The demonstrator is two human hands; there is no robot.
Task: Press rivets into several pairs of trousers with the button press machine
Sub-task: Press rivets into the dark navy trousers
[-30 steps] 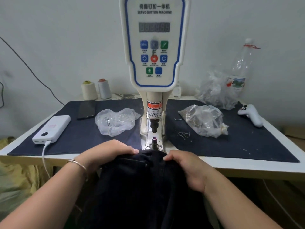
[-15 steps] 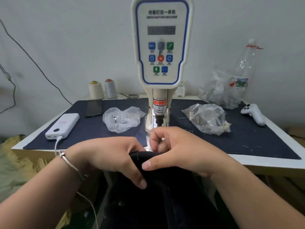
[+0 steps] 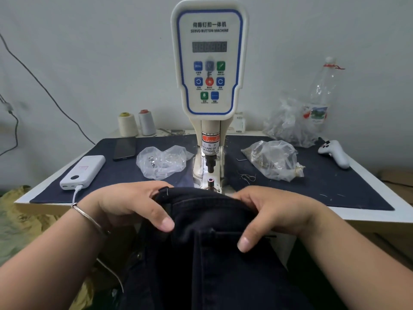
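One pair of dark trousers (image 3: 214,260) hangs over the near tabletop (image 3: 380,217) edge, waistband just short of the button press machine (image 3: 209,63) and its lower die post (image 3: 210,182), which stands exposed with a gap beneath the upper punch. Left hand (image 3: 131,203) and right hand (image 3: 277,211) each grip the waistband, fingers (image 3: 164,222) curled over the cloth. Counted: two thread cones (image 3: 127,124), three clear plastic bags (image 3: 163,161), one power bank (image 3: 83,171), one phone (image 3: 124,148), one bottle (image 3: 321,95), one white controller (image 3: 335,153); legible writing: "SERVO BUTTON MACHINE", "WARNING", "CARE OF ... FINGER".
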